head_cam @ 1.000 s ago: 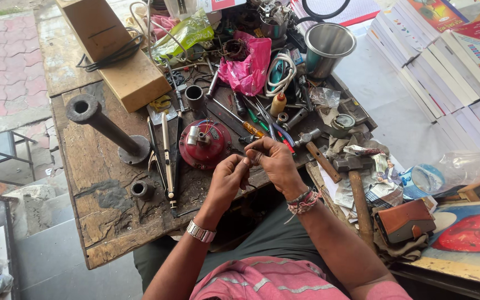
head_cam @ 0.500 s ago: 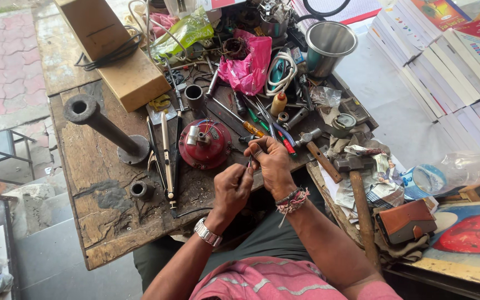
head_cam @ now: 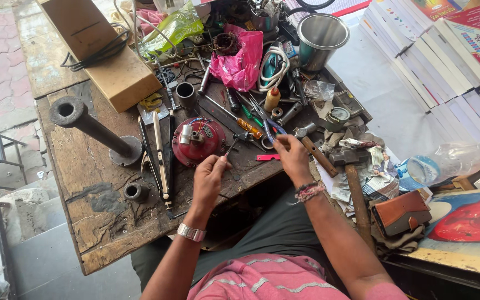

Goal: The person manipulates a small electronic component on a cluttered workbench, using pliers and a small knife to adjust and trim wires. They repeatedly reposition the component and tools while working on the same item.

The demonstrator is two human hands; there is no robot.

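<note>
Our hands have drawn apart: left hand (head_cam: pixel 209 176) pinches a thin, stiff wire (head_cam: pixel 230 148) over the surface (head_cam: pixel 101 216); right hand (head_cam: pixel 291 154) closes on light, bendy blue wires (head_cam: pixel 269 130); we hold near ends

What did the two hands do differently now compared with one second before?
The left hand and right hand, close together before, have moved apart; the right one went toward the hammer. Each pinches something thin. The red round part stayed put.
</note>
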